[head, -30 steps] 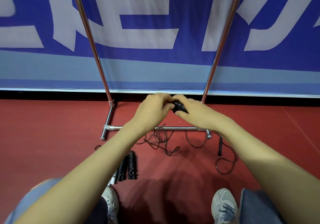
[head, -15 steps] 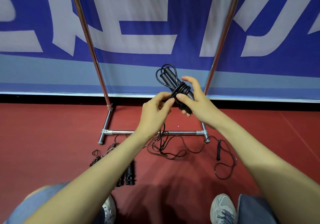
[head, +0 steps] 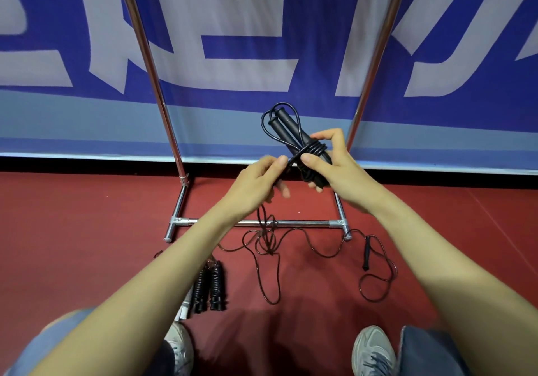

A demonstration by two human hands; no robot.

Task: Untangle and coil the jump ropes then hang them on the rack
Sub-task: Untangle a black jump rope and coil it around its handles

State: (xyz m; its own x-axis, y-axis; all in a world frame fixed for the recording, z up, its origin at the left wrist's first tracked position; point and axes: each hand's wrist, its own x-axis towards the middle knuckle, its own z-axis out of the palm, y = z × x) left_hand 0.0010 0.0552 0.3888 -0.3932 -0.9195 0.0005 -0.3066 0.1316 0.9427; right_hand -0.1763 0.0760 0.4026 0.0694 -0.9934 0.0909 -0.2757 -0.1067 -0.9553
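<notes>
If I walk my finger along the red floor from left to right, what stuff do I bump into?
Ribbed black handles → tangled rope → smooth black handle → loop of rope.

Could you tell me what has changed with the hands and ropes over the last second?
Both hands lifted the bundled rope from low by the rack base to chest height, so its two handles now point up. The right hand holds the bundle; the left hand pinches the cord at the wrap. The tangled rope and ribbed handles on the floor stayed put.
</notes>
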